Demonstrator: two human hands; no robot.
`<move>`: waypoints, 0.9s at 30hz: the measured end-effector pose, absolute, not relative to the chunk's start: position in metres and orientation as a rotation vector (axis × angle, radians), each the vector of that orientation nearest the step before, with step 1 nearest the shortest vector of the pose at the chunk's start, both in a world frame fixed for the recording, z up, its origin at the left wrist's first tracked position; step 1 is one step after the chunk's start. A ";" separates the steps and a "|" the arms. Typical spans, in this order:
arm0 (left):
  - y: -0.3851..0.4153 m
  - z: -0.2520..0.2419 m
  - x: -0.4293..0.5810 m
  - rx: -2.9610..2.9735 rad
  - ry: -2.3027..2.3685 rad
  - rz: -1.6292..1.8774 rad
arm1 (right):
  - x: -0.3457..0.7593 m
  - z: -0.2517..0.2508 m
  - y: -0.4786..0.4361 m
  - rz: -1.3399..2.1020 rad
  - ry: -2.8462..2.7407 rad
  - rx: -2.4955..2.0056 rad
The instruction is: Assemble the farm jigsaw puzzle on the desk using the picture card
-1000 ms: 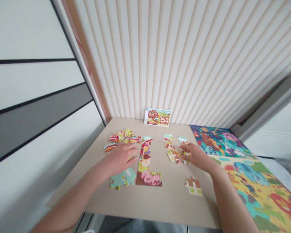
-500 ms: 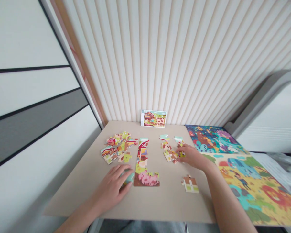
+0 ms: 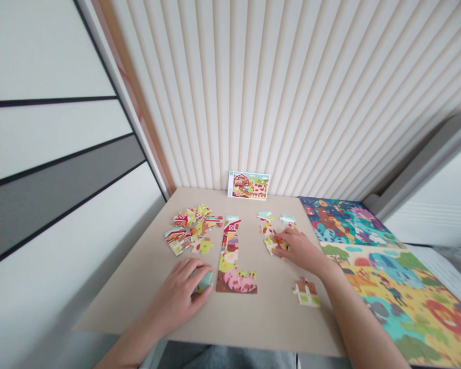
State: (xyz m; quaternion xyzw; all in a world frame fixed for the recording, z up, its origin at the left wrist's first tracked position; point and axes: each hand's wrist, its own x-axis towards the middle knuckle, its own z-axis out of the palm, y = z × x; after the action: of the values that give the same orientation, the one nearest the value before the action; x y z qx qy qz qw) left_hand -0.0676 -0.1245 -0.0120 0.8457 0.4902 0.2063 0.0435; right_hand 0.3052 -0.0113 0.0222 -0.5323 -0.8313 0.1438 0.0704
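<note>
My left hand (image 3: 182, 287) rests on the table, its thumb and fingers closed around a pale green-blue puzzle piece (image 3: 206, 280), partly hidden under the fingers. Just right of it lies a joined L-shaped part of the puzzle (image 3: 228, 256), with a barn edge at the top and a pink pig (image 3: 240, 282) along the bottom. My right hand (image 3: 298, 249) reaches into the loose pieces on the right, fingertips bent over a brown puzzle piece (image 3: 279, 243) beside a white-and-green piece (image 3: 269, 246). Its fingers partly cover what they grip.
A heap of loose pieces (image 3: 194, 225) lies back left. A picture card (image 3: 249, 185) leans against the ribbed wall. One brown-and-white piece (image 3: 307, 293) lies front right. Two finished puzzles (image 3: 334, 220) cover the table's right side.
My right hand has shifted slightly left over the loose pieces, onto the brown one. My left hand keeps its hold. The camera view has shifted a little.
</note>
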 end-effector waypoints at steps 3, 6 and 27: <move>-0.125 -0.011 -0.068 2.580 1.506 0.634 | 0.304 0.021 -0.012 0.458 -2.483 -1.592; -0.125 -0.012 -0.068 2.583 1.507 0.630 | 0.304 0.021 -0.012 0.470 -2.456 -1.582; -0.115 -0.009 -0.080 2.569 1.682 0.814 | 0.350 0.027 0.002 0.663 -2.319 -1.722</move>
State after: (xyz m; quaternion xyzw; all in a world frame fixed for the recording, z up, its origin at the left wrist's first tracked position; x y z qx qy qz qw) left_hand -0.0803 -0.1146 -0.0094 0.8086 0.5294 0.2561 -0.0173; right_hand 0.3498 0.0015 0.0265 -0.5787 -0.7795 0.2227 0.0888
